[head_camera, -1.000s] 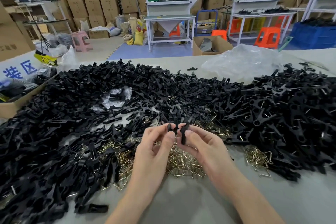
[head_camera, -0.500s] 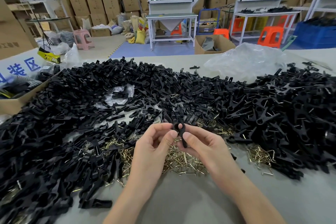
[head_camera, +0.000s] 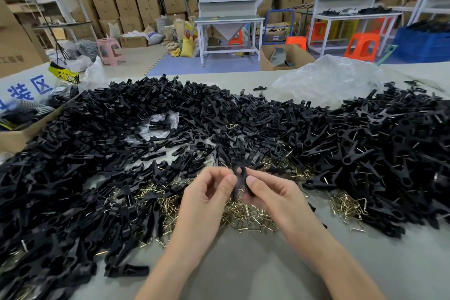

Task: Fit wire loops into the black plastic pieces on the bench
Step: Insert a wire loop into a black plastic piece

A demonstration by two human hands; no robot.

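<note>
At the far left edge of the desk (head_camera: 243, 273) an open cardboard box (head_camera: 14, 140) sits against a broad heap of black plastic pieces (head_camera: 80, 165) that spreads across the desk's whole width. Near the middle, brass-coloured wire loops (head_camera: 246, 214) lie in a loose pile just beneath the hands. The left hand (head_camera: 207, 200), fingers curled, pinches one black piece (head_camera: 239, 176) with its thumb on the piece's left side. The right hand (head_camera: 275, 192) grips the same piece from the right, holding it roughly upright above the loops. Whether a loop sits in it cannot be told. Far and to the right lies a crumpled clear plastic bag (head_camera: 328, 78).
</note>
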